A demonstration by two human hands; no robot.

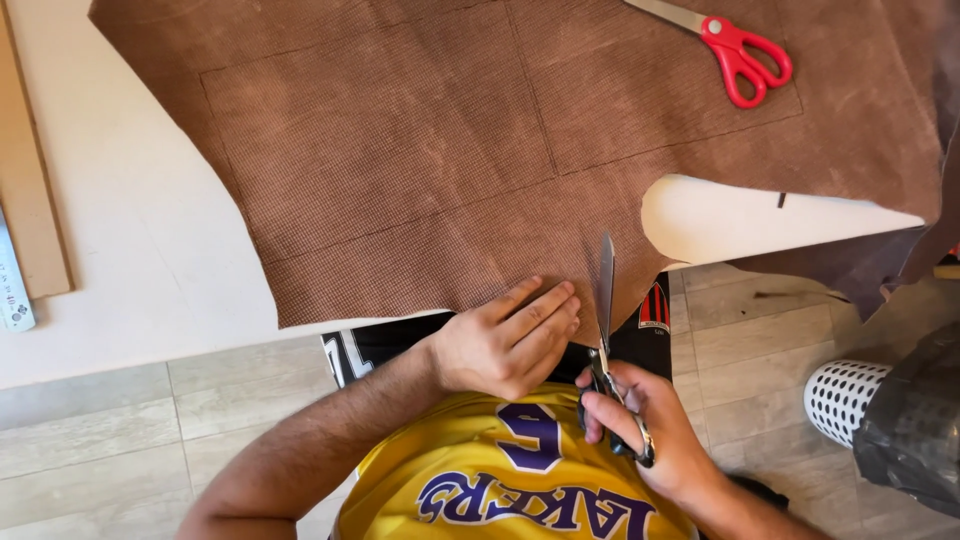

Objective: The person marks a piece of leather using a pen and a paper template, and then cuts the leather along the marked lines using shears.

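While the left hand (505,340) lies flat, fingers together, pressing the near edge of the brown leather sheet (450,150) onto the white table (130,230), the right hand (640,430) is closed through the handles of a pair of dark scissors (606,320), blades nearly together and pointing away at the sheet's edge. The left fingertips (568,300) sit just beside the blades, so a slip could nick them. Because much of the sheet overhangs the table edge, it could sag and pull the cut off the faint marked line. Red-handled scissors (740,55) rest on the far part of the sheet.
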